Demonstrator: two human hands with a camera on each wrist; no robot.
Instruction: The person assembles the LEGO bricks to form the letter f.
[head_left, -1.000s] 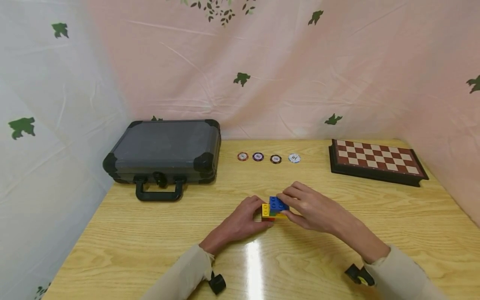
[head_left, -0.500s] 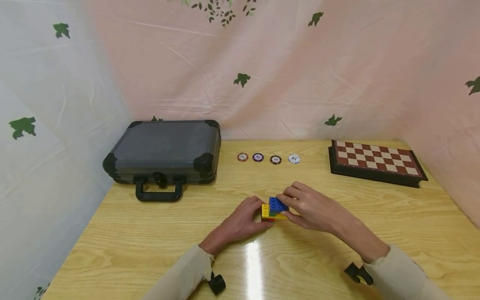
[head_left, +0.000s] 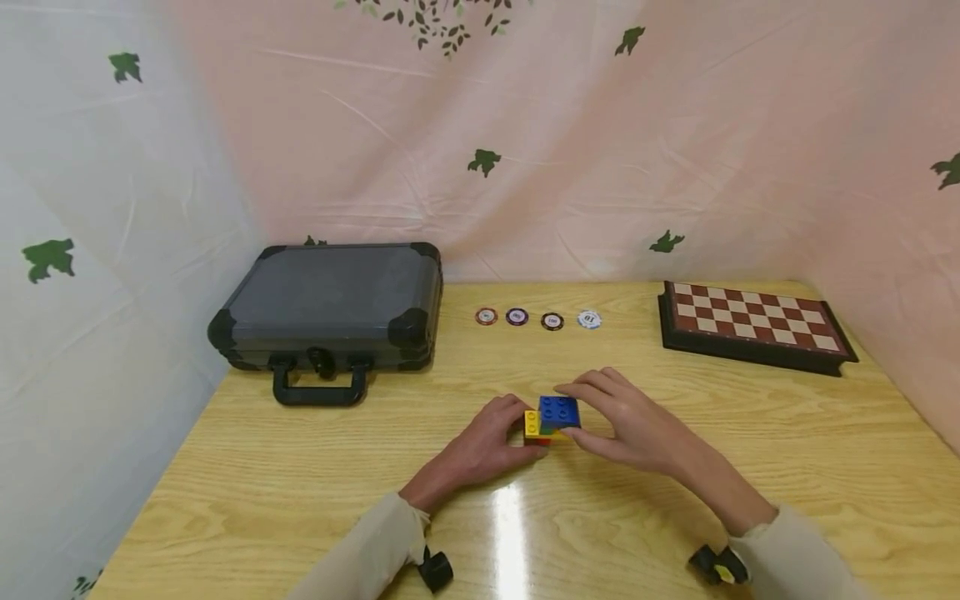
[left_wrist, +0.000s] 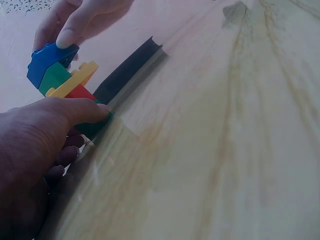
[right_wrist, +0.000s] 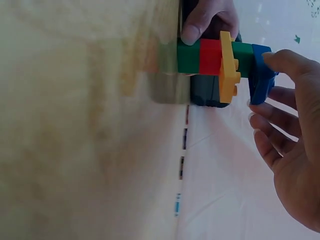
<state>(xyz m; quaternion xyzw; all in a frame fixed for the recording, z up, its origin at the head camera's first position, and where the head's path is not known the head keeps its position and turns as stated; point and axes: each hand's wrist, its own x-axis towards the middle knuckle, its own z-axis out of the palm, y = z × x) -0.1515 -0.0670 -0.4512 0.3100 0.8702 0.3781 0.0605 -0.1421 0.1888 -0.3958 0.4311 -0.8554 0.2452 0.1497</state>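
Observation:
A stack of toy building bricks stands upright on the table. From the bottom it runs green brick (right_wrist: 188, 56), red brick (right_wrist: 210, 56), wider yellow brick (right_wrist: 229, 75), another green brick (right_wrist: 242, 52), and a blue brick (head_left: 558, 412) on top. My left hand (head_left: 487, 442) grips the lowest bricks, its thumb on the near side and its fingers behind. My right hand (head_left: 637, 425) holds the blue brick lightly by its edges. The right thumb touches the near side and the index fingertip is at the far side, while the other fingers are off it.
Behind the bricks, several poker chips (head_left: 552, 321) lie in a row on the wooden table (head_left: 300, 483). A grey hard case (head_left: 330, 292) with a black handle sits at the back left. At the back right is a checkered board (head_left: 753, 321). Patterned cloth (head_left: 480, 108) hangs behind.
The right fingers have spread and drawn slightly back, so more of the blue brick's studs show. The left hand and the stack keep their place.

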